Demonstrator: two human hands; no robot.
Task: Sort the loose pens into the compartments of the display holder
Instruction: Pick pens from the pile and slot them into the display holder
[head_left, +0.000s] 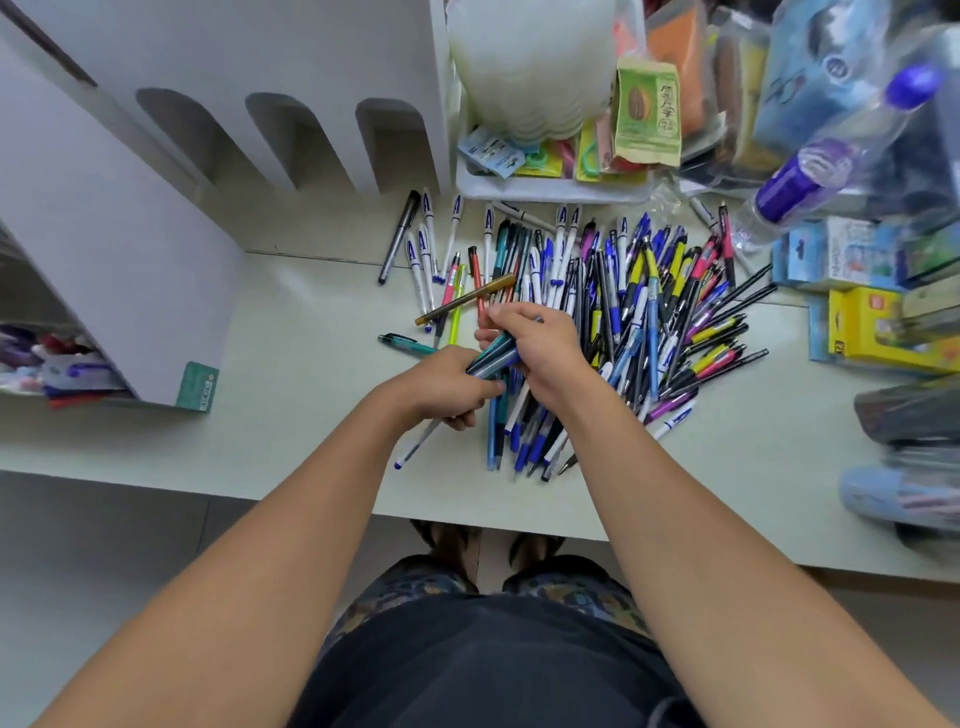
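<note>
1. Head view: both hands meet over the near edge of a large pile of loose pens (613, 312) spread on a pale table (291, 431).
2. The left hand (441, 387) has its fingers curled round a small bundle of pens (491, 358), teal and blue-grey barrels that stick up and to the right out of its grasp.
3. A clear pen with a blue tip (415, 444) runs down and to the left from under the left fingers; it looks held in the same grasp, though the hand covers the contact.
4. The right hand (535, 343) pinches the upper end of the bundle, thumb and forefinger closed on the barrels just above the left fingers.
5. A gold pen (465, 299) lies slanted just beyond the right fingertips, apart from them, on top of other pens.
6. A teal pen (408, 344) lies alone on the table just left of the left fingers.
7. White pens with blue caps (421, 254) and a dark grey marker (399, 236) lie further beyond the fingers, to the left of the main pile.
8. The white display holder (171, 197), with arched compartment openings, stands well to the left of both hands; coloured pens show in one of its lower compartments at the far left.
9. A white tray of packaged goods (550, 189) sits beyond the pile, and a plastic bottle (831, 150) lies to the far right.
</note>
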